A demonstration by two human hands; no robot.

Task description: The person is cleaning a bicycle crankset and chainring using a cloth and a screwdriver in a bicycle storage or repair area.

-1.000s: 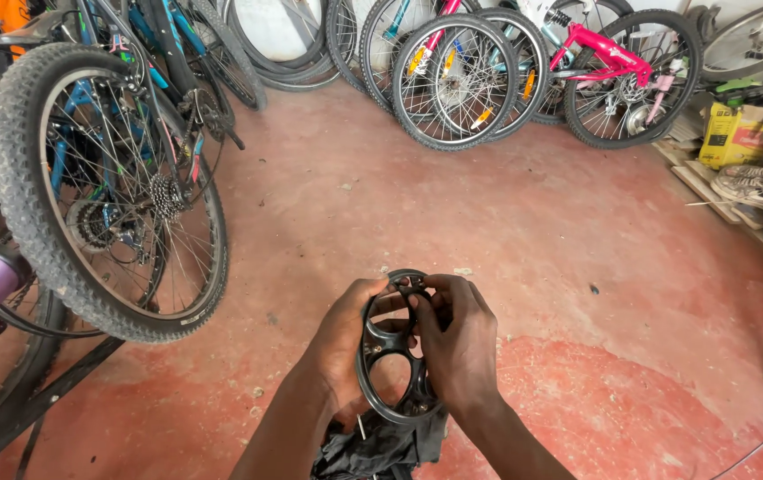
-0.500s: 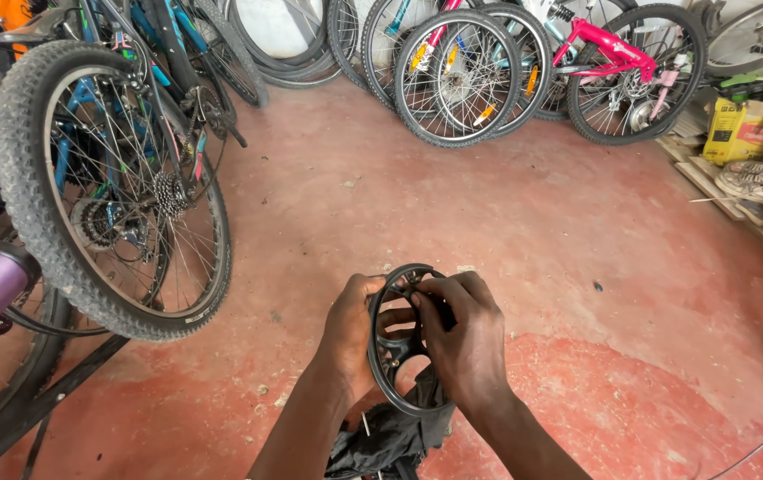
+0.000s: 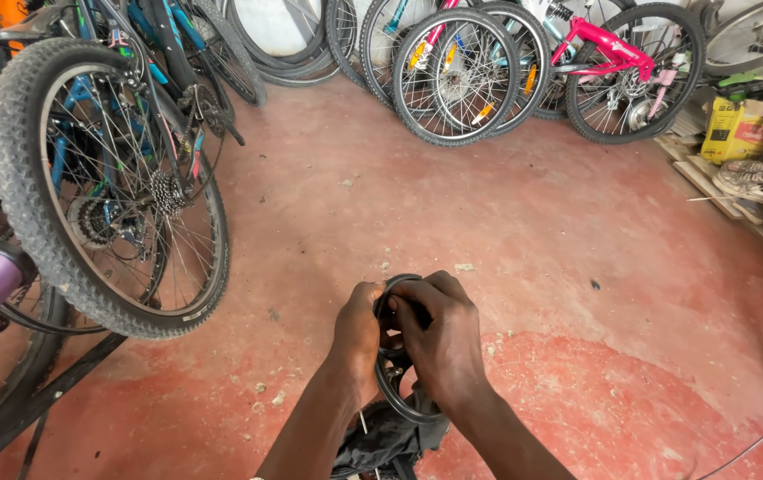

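low in the frame's centre, both hands, left hand and right hand, had fingers clamped on a black inner tube, partly coiled; its loose remainder hung bunched below.

- Red-painted concrete floor, worn pale and dusty in patches, deeper red near the bottom right
- Small stones and crumbs of debris lie scattered on it
- Knobbly bicycle wheel stands on it at the left
- Row of bicycle wheels rests on it along the far wall
- Wooden boards lie at the right edge
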